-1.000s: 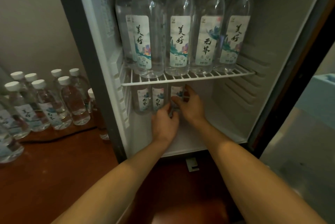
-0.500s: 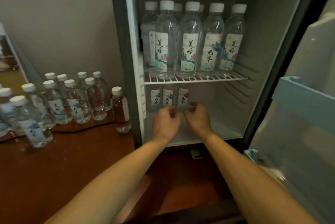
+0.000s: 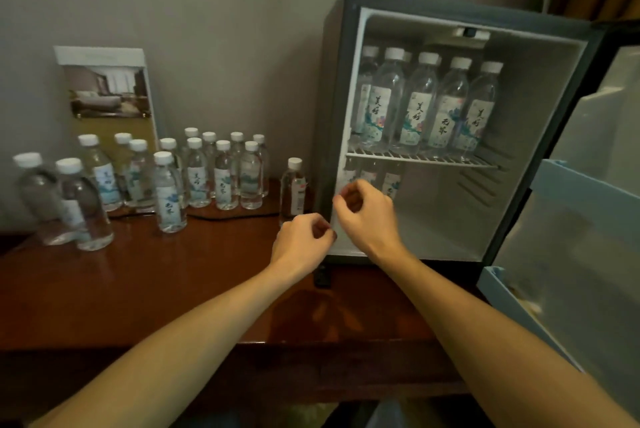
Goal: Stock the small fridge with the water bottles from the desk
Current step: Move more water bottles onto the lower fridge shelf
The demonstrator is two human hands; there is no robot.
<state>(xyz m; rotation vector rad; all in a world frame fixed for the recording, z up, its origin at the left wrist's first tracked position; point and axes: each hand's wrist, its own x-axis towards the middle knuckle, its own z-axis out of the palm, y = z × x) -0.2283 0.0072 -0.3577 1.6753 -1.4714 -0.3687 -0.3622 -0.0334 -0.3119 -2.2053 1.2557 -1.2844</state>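
Grips empty: left hand (image 3: pixel 300 243) and right hand (image 3: pixel 367 216) were loosely curled; bottles (image 3: pixel 221 178) at the desk's (image 3: pixel 138 282) back edge looked light, slick, best held mid-label.

white-capped bottles (image 3: pixel 224 178) — reddish-brown desk (image 3: pixel 138 282)

One head-worn camera, looking forward and down.
It hangs close over the desk (image 3: pixel 121 289), facing the wall (image 3: pixel 242 29); the open fridge (image 3: pixel 450 206) fills the right half, near at hand, the bottles (image 3: pixel 223 182) stand farther off, left.
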